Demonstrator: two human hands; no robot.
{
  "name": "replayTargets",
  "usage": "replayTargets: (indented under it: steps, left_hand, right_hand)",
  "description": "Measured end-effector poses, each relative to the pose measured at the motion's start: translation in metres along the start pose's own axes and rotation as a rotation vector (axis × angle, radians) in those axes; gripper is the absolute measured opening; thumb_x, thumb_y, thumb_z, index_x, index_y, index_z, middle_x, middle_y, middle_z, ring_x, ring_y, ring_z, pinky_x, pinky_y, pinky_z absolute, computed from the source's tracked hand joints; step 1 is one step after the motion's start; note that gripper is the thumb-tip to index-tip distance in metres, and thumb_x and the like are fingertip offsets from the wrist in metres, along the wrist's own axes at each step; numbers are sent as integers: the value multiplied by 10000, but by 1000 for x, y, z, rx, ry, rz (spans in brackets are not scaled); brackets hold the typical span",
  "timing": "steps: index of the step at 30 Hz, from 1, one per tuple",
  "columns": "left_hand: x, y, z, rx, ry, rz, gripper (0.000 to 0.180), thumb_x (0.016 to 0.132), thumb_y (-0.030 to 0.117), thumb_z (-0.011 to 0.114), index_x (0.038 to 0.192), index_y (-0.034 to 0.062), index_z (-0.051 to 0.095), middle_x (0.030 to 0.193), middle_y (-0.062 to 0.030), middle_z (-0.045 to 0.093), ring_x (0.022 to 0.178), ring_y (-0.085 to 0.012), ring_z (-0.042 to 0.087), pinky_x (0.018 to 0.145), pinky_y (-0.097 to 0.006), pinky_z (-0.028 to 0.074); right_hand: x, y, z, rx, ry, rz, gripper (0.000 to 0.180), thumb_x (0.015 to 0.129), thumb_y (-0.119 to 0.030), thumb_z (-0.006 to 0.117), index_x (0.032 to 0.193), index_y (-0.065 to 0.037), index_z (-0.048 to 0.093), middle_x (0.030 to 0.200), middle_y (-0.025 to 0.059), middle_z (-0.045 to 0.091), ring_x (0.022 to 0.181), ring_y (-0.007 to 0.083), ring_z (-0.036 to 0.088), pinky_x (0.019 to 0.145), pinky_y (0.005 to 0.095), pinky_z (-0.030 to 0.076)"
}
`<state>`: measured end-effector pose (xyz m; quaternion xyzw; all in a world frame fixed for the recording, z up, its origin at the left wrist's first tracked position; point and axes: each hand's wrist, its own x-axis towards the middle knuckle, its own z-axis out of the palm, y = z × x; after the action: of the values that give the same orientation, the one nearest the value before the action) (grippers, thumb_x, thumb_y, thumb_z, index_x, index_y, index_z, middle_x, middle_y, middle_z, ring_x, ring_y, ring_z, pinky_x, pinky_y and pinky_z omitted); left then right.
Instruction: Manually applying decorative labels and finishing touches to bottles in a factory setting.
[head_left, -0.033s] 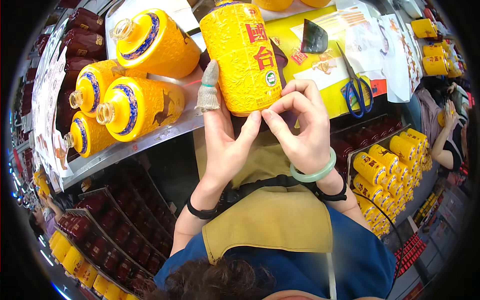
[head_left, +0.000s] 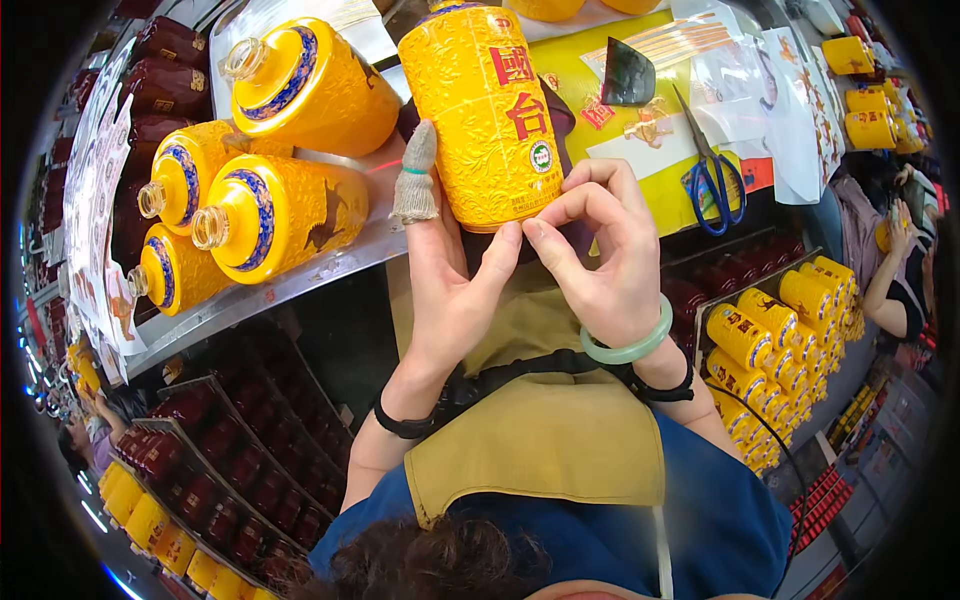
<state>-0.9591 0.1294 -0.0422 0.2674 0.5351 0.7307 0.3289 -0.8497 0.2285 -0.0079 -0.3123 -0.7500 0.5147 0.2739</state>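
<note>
A tall yellow embossed bottle (head_left: 485,110) stands upside down against a metal shelf (head_left: 300,285). My left hand (head_left: 450,290) grips its lower end from behind, the forefinger in a grey knitted finger cot (head_left: 415,180) stretched up along its side. My right hand (head_left: 600,260), with a pale green bangle (head_left: 630,345) on the wrist, pinches thumb and forefinger at the bottle's bottom edge, touching my left thumb. Whether anything small sits between those fingertips I cannot tell.
Several round yellow bottles with blue collars (head_left: 280,210) lie on the shelf at left. Blue-handled scissors (head_left: 715,170), a dark triangular piece (head_left: 627,72) and paper sheets (head_left: 740,80) lie on a yellow surface. Dark red boxes (head_left: 230,470) are below; crated yellow bottles (head_left: 780,330) and another person (head_left: 890,280) are at right.
</note>
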Motion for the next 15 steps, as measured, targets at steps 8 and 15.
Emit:
replayTargets:
  steps: [8,15]
  left_hand:
    - [0,2,4,21,16,-12,895,872,-77,620,1583,8,82,1647,-155,121,1512,-258,199,1221,-414,219]
    - [2,4,4,40,3,6,900,863,-80,613,1584,16,84,1642,-154,130,1512,-259,197,1219,-415,222]
  right_hand:
    - [1,3,-2,19,-12,11,99,779,25,767,799,19,670,1017,115,544,836,171,638,736,280,566]
    - [-4,10,-4,503,-5,306,364,882,8,710,1196,14,527,1100,45,531,984,96,532,861,245,496]
